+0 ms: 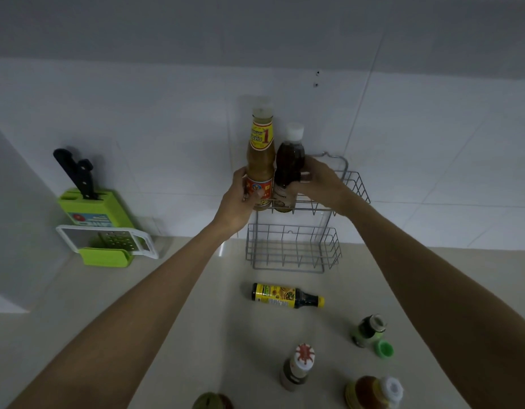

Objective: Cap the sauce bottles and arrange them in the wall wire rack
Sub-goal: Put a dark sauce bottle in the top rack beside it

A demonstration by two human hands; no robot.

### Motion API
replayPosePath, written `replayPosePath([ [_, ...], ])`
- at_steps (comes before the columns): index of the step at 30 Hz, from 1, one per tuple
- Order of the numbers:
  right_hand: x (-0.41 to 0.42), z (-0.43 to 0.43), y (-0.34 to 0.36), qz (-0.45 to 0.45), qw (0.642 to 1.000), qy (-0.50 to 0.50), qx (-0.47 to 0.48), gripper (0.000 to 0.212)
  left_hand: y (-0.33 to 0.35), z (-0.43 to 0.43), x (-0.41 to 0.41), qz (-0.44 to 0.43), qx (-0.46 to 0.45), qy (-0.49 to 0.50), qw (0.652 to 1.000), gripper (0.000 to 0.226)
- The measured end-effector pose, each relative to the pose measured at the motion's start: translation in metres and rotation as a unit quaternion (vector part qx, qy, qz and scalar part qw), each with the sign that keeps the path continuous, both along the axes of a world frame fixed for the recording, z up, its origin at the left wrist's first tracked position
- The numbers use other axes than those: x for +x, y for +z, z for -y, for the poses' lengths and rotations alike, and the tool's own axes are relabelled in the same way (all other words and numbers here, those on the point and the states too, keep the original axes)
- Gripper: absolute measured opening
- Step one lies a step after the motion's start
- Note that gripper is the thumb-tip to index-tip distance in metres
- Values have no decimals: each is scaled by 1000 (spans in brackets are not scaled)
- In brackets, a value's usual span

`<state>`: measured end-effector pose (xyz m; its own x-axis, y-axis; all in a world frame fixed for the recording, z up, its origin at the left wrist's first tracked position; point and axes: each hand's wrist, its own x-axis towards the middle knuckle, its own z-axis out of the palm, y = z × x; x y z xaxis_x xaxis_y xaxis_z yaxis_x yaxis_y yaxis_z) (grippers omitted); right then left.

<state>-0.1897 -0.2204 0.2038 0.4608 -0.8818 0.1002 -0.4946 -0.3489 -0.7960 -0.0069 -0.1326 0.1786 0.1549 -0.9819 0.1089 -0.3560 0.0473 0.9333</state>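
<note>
A grey two-tier wire rack (355, 184) hangs on the white tiled wall. In the left end of its upper basket stand two capped bottles side by side: a tall yellow-brown sauce bottle (259, 154) with a red and yellow label, and a shorter dark sauce bottle (289, 160) with a white cap. My left hand (240, 202) grips the yellow-brown bottle near its base. My right hand (320, 184) wraps the dark bottle's middle. The lower basket (293, 249) holds nothing.
On the counter lie a capped dark bottle with a yellow label (285, 296) on its side, an uncapped green-labelled bottle (367, 329) with a loose green cap (385, 349) beside it, and other upright bottles (298, 367) near the front edge. A green knife block (93, 208) and grater (108, 243) stand left.
</note>
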Motion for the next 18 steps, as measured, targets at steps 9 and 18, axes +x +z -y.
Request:
replayPosePath([
  [9, 16, -15, -3, -18, 999, -36, -35, 60, -2, 1, -1, 10, 1, 0, 1000, 58],
  [18, -9, -84, -114, -87, 982, -19, -165, 33, -52, -27, -2, 72, -5, 117, 990, 65],
])
